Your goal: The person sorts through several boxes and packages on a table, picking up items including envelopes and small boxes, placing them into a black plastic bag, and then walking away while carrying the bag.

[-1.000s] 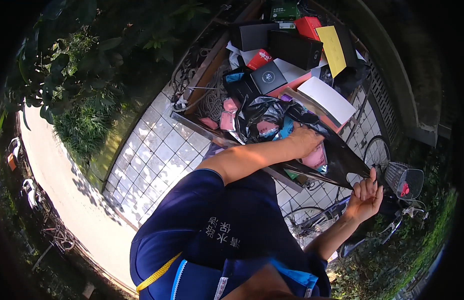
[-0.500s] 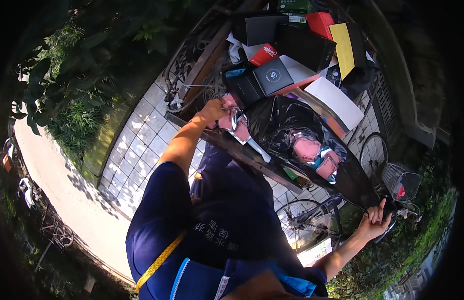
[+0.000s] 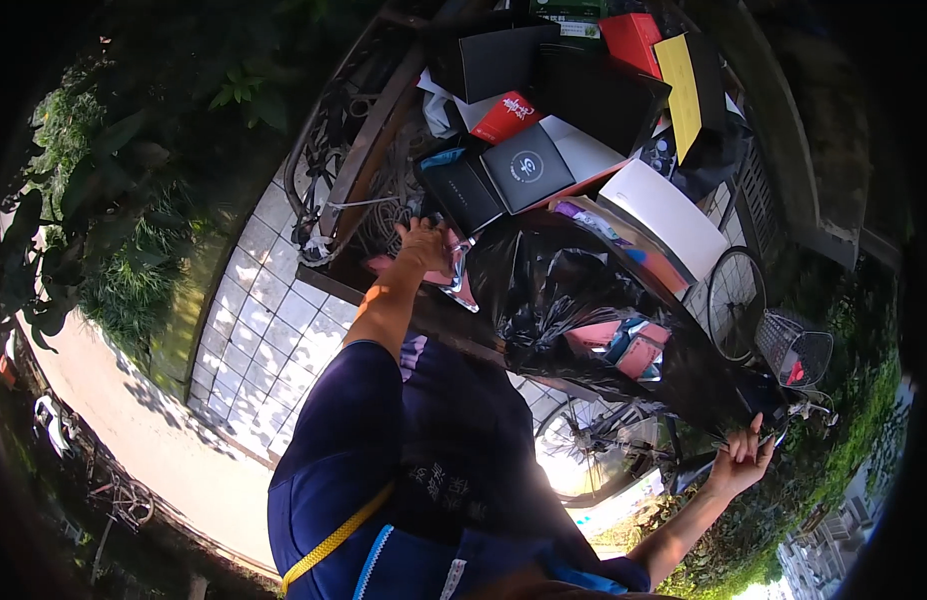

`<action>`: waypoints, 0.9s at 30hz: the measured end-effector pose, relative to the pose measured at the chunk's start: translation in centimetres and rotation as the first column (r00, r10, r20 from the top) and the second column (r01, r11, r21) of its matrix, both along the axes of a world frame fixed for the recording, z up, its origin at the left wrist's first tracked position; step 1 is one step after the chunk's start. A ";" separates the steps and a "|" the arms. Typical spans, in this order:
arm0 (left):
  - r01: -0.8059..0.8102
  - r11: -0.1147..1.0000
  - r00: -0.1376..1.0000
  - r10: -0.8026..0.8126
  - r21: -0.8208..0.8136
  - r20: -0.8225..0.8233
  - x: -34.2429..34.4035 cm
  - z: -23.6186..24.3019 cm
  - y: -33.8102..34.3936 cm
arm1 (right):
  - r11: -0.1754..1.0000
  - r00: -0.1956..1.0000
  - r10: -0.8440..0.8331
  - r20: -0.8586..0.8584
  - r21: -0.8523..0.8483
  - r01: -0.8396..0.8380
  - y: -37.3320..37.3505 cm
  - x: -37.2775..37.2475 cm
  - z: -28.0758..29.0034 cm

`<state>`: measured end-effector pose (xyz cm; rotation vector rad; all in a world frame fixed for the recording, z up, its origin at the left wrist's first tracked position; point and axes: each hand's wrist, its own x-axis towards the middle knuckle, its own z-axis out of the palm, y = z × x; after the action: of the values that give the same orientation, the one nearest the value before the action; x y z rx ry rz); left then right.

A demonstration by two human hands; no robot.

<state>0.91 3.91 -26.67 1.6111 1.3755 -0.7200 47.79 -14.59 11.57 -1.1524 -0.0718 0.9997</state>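
My left hand (image 3: 424,248) reaches over the near edge of a cart, its fingers spread on a few pink-and-silver packets (image 3: 458,285). Beside it lies a black plastic bag (image 3: 529,290), stretched out to the right. More pink packets (image 3: 634,345) show in the bag's opening, partly covered by its folds. At the far right end, my right hand (image 3: 746,458) pinches the edge of the bag and holds it taut.
Behind the bag are a dark box with a round emblem (image 3: 529,167), a red box (image 3: 506,117), a yellow panel (image 3: 681,95) and a white carton (image 3: 664,215). Coiled rope (image 3: 394,190) lies in the cart's left part. A bicycle basket (image 3: 792,347) stands to the right.
My left hand has shifted from gripping a pink packet to lying spread over the packets. The bag's folds cover more of the packets inside. My right hand still holds the bag's edge.
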 end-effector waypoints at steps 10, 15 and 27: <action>-0.278 0.943 0.951 0.244 0.184 0.189 1.8 -3.5 -5.7 | 0.998 0.998 -0.049 0.037 -0.039 0.050 0.2 0.7 -1.0; -0.280 0.960 0.868 0.247 0.014 0.430 0.8 -2.3 -5.0 | 0.998 0.998 0.055 0.019 -0.007 -0.055 0.3 1.3 -1.6; -0.020 0.985 0.913 -0.052 0.171 0.406 3.9 -2.9 -8.8 | 0.998 0.998 0.036 -0.047 -0.046 -0.038 -0.4 2.9 -1.9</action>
<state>4.86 -4.89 -29.58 1.7875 1.1381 -0.2498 50.69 -14.96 9.62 -1.1737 -0.0328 1.0651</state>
